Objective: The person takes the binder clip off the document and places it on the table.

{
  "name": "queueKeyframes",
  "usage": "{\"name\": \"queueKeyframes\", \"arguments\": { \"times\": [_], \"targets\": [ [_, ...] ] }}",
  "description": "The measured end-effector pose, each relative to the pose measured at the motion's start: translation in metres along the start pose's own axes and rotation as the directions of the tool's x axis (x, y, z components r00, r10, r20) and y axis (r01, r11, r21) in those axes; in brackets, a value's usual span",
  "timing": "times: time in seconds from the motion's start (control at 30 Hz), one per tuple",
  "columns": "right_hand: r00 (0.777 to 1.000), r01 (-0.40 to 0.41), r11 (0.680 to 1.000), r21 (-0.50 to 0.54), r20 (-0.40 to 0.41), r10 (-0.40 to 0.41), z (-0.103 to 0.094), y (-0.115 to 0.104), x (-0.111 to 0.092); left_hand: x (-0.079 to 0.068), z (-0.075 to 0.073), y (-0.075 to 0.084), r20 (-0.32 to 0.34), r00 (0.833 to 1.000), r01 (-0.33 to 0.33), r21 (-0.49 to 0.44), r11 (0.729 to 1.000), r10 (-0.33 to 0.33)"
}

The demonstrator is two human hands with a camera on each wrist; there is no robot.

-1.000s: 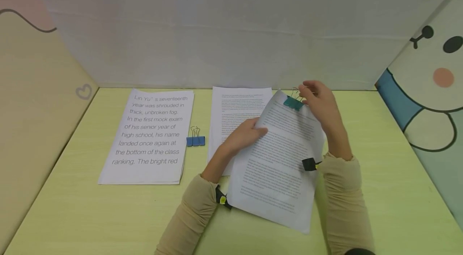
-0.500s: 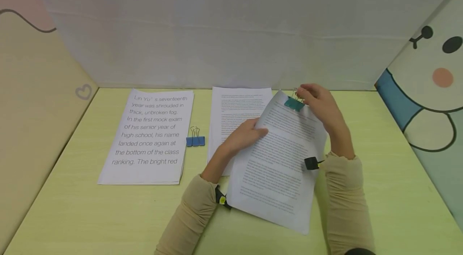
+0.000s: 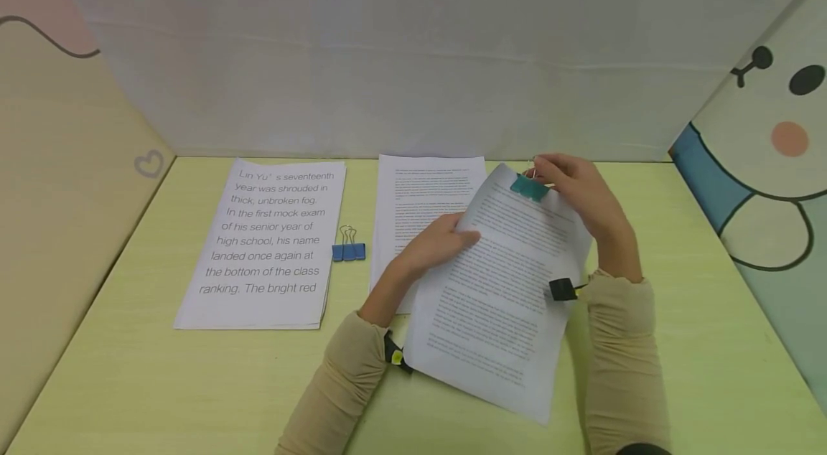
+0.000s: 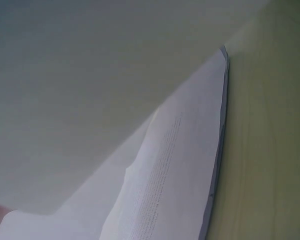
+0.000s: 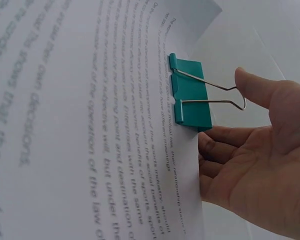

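My left hand (image 3: 438,243) grips the left edge of a printed paper stack (image 3: 491,297), thumb on the front and fingers hidden behind. The stack is held tilted above the table. A green binder clip (image 3: 530,187) sits on its top edge, wire handles outward. At that clip is my right hand (image 3: 578,193). In the right wrist view, the thumb of the right hand (image 5: 285,145) touches the front wire handle of the green clip (image 5: 192,92), and its curled fingers lie behind the clip. The left wrist view shows mostly the underside of the raised paper (image 4: 90,90).
Another printed stack (image 3: 413,189) lies flat, partly beneath the held one. Further left lies a large-print stack (image 3: 265,247), with a blue binder clip (image 3: 349,252) beside its right edge. A white cloth (image 3: 413,67) hangs behind the yellow-green table (image 3: 194,390).
My right hand has shifted slightly right and toward me, and the paper's top with the green clip has moved a little the same way. My left hand has barely moved.
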State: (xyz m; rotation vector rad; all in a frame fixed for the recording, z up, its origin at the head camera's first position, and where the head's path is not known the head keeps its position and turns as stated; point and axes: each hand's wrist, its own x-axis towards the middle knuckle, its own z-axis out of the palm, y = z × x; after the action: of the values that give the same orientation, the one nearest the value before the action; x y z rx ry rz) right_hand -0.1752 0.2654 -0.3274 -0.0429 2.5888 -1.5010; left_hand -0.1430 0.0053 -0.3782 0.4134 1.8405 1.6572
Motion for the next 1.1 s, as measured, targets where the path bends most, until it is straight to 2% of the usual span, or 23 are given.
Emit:
{"name": "queueKeyframes", "arguments": {
  "times": [0.2, 0.47, 0.67, 0.8, 0.9, 1.0, 1.1],
  "targets": [
    [1.000, 0.001, 1.000, 0.024, -0.001, -0.001, -0.004, 0.002, 0.000, -0.001, -0.001, -0.002, 0.006, 1.000, -0.006, 0.002, 1.000, 0.006],
    [0.998, 0.029, 0.992, 0.125, -0.063, -0.021, 0.001, 0.000, 0.002, -0.003, -0.001, -0.003, 0.013, 1.000, -0.011, -0.006, 1.000, 0.012],
    [0.988, 0.064, 0.987, 0.148, -0.146, -0.043, 0.007, -0.002, 0.001, -0.003, -0.001, -0.003, 0.017, 1.000, -0.014, -0.008, 1.000, 0.014],
    [0.966, 0.064, 0.974, 0.215, -0.260, -0.006, 0.010, 0.000, 0.000, -0.002, 0.000, -0.004, 0.019, 1.000, -0.020, -0.003, 1.000, 0.021],
    [0.923, 0.091, 0.928, 0.361, -0.380, 0.057, 0.011, 0.001, 0.000, 0.000, 0.001, -0.006, 0.026, 0.999, -0.023, 0.000, 1.000, 0.023],
    [0.863, 0.196, 0.830, 0.522, -0.494, 0.107, 0.010, 0.002, -0.001, 0.001, 0.002, -0.008, 0.026, 0.999, -0.026, 0.014, 1.000, 0.026],
    [0.815, 0.302, 0.743, 0.598, -0.565, 0.124, 0.009, 0.002, -0.003, 0.001, 0.001, -0.009, -0.002, 1.000, -0.025, 0.037, 0.999, 0.025]
  ]
}}
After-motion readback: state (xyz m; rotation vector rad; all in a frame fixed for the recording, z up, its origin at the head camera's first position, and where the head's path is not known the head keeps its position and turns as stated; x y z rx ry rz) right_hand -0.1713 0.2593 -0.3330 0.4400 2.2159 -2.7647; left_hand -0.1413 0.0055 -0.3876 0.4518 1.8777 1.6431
